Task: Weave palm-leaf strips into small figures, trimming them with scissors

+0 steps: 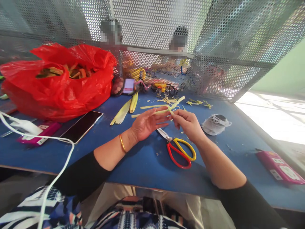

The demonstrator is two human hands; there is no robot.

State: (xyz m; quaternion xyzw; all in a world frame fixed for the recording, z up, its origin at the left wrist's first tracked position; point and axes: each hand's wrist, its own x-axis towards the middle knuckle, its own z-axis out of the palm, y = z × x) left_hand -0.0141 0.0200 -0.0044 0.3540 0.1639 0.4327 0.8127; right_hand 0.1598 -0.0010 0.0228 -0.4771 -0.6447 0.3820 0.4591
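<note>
Pale yellow-green leaf strips [176, 103] cross one another between my two hands above the blue table. My left hand [149, 124], palm turned up and a gold bangle on its wrist, holds one strip along thumb and forefinger while its other fingers stretch out. Thumb and forefinger of my right hand [187, 122] pinch the strips close to the crossing. Below the hands lie scissors [182, 152] with one red and one yellow handle, blades partly under my left hand. Broad husk-like leaf pieces [122, 112] and loose strips [152, 107] rest beyond my left hand.
A red plastic bag [95, 82] of leaf scraps fills the left. Near it are a dark phone [82, 127], a lit phone [129, 86] and a white cable [69, 156]. Magenta packs [278, 165] lie at both sides. A perforated metal screen [147, 19] stands behind, with people beyond.
</note>
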